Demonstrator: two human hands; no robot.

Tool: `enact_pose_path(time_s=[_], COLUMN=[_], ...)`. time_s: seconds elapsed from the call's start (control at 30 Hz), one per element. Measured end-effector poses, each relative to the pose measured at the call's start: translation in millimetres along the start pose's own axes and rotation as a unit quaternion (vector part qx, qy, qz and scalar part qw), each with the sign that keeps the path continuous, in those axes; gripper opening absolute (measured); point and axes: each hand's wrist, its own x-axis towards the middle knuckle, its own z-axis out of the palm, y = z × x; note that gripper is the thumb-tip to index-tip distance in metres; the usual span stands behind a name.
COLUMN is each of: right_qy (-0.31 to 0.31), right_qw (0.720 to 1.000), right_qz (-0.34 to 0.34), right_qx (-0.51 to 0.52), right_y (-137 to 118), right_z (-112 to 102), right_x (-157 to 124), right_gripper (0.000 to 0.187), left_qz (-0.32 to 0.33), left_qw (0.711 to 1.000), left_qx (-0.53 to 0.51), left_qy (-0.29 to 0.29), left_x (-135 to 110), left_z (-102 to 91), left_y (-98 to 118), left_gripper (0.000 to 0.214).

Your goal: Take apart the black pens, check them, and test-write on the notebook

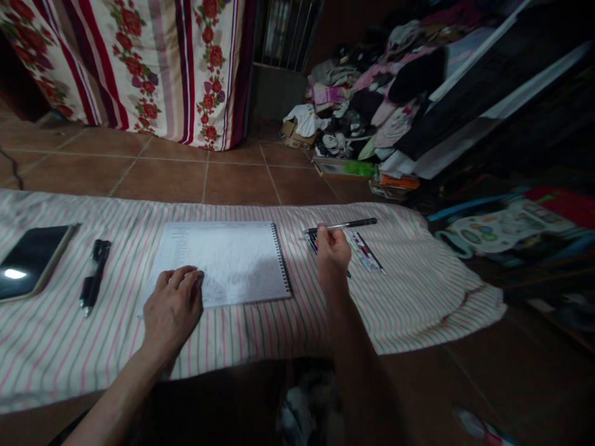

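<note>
A spiral-bound notebook [237, 260] lies open on the striped cloth, its wire binding to the right and faint marks on the page. On its lower left part rests my left hand [174, 300], palm down, fingers laid loosely on the paper. My right hand [332, 248] is to the right of the notebook, its fingers closed on a dark pen [356, 223] with a clear section. The pen lies nearly level, its black end pointing right. Beneath and beside that hand are several pens [367, 251] on the cloth, partly hidden by it.
Two black pens [95, 275] and a phone [30, 260] lie at the left of the striped cloth [418, 279]. Beyond it are the tiled floor [171, 167], a floral curtain [171, 68] and a heap of clothes [367, 93]. Colourful plastic things [506, 223] stand at the right.
</note>
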Motion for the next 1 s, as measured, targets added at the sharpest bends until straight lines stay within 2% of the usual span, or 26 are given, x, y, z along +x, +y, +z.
enact_pose_path(time_s=[0.07, 0.17, 0.27, 0.33, 0.43, 0.5, 0.6, 0.7, 1.0], right_qy=[0.019, 0.009, 0.0, -0.007, -0.011, -0.02, -0.065, -0.103, -0.099], right_qw=[0.999, 0.993, 0.968, 0.946, 0.924, 0.912, 0.898, 0.89, 0.897], right_qz=[0.016, 0.007, -0.004, 0.015, 0.06, 0.083, 0.092, 0.085, 0.058], right_qx=[-0.025, -0.114, -0.252, -0.323, -0.377, -0.401, -0.425, -0.436, -0.426], right_y=[7, 12, 13, 15, 23, 30, 42, 50, 54], right_z=[-14, -35, -56, -69, -84, -92, -98, -99, -91], right_x=[5, 11, 15, 17, 18, 19, 19, 19, 14], right_gripper=[0.036, 0.035, 0.038, 0.04, 0.044, 0.04, 0.03, 0.028, 0.027], left_qz=[0.003, 0.012, 0.019, 0.021, 0.024, 0.025, 0.025, 0.023, 0.018], left_qw=[1.0, 1.0, 1.0, 1.0, 1.0, 1.0, 1.0, 1.0, 1.0], left_qx=[0.005, 0.007, 0.006, 0.004, 0.002, 0.003, 0.001, 0.0, 0.002], left_qy=[0.003, 0.006, 0.012, 0.013, 0.012, 0.011, 0.008, 0.007, 0.008], left_x=[0, -1, -1, -1, -2, -2, -2, -2, -1], left_z=[0.5, 0.8, 1.4, 2.5, 4.5, 5.4, 5.6, 4.7, 2.1], left_y=[-1, -1, -2, -2, -3, -4, -4, -4, -1], left_gripper=[0.023, 0.024, 0.024, 0.024, 0.025, 0.025, 0.025, 0.025, 0.025])
